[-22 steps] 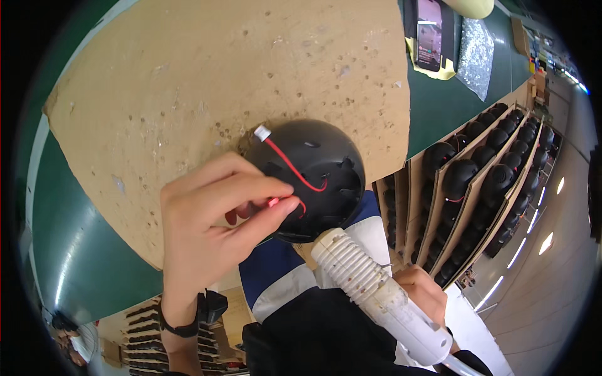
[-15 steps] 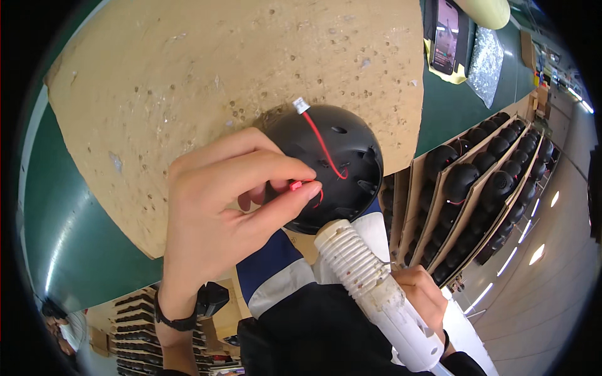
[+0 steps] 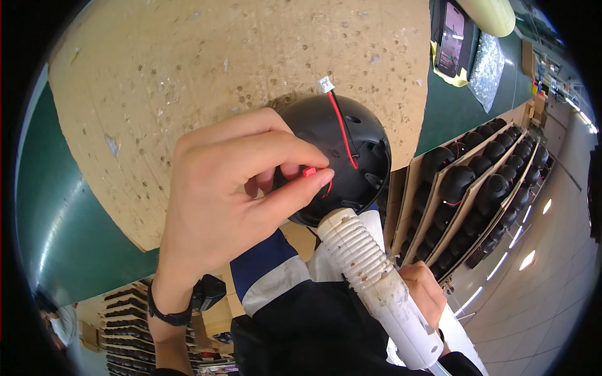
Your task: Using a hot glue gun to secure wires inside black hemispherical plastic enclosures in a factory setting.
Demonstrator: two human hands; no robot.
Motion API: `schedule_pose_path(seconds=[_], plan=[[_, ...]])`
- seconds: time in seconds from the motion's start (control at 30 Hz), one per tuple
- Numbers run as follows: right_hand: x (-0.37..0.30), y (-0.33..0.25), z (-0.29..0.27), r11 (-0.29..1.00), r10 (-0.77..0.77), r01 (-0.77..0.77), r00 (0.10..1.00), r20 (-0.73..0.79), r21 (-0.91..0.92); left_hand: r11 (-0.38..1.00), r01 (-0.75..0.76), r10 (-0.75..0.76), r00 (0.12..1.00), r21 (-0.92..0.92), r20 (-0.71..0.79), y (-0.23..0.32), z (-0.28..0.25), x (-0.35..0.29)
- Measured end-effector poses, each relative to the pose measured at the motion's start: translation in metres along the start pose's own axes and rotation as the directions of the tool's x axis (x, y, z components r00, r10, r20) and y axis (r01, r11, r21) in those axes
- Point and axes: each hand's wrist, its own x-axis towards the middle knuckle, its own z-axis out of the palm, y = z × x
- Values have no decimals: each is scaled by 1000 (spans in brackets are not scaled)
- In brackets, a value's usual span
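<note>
The right hand (image 3: 425, 293) is curled around the far-from-view grip of a white tool (image 3: 377, 285), partly hidden by its body; the tool's ribbed barrel points at the near side of a black dome (image 3: 327, 133). The left hand (image 3: 216, 191) pinches a small red connector (image 3: 309, 171) between thumb and index finger, over the dome. The dome is located at the near edge of a cardboard sheet (image 3: 188, 75), close to the sheet's near right corner. A red-and-black lead (image 3: 338, 117) runs from the dome to a white connector (image 3: 326, 84) at its far side. The sheet lies on a green desk (image 3: 75, 232). Beyond the sheet's right edge, a phone (image 3: 451, 37) and a clear plastic bag (image 3: 486, 74) lie side by side on the desk. Off the desk's near edge, to the right, cardboard dividers (image 3: 433, 225) separate rows of similar domes (image 3: 458, 183).
</note>
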Motion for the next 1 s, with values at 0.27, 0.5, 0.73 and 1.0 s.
schedule_pose_path(seconds=[0.27, 0.5, 0.73, 1.0], plan=[[-5, 4, 4, 999, -23, 21, 999, -45, -49, 1000, -8, 8, 1000, -3, -1, -1, 1, 1], [-2, 1, 4, 994, -59, 53, 996, -63, -98, 1000, 4, -4, 1000, 6, 4, 3, -5, -2], [-8, 5, 4, 996, -53, 48, 997, -64, -77, 996, 88, -88, 996, 0, 26, 15, -11, -20], [-9, 3, 2, 993, -37, 25, 994, -103, -119, 984, 180, -180, 982, 11, 62, 20, -20, -49]])
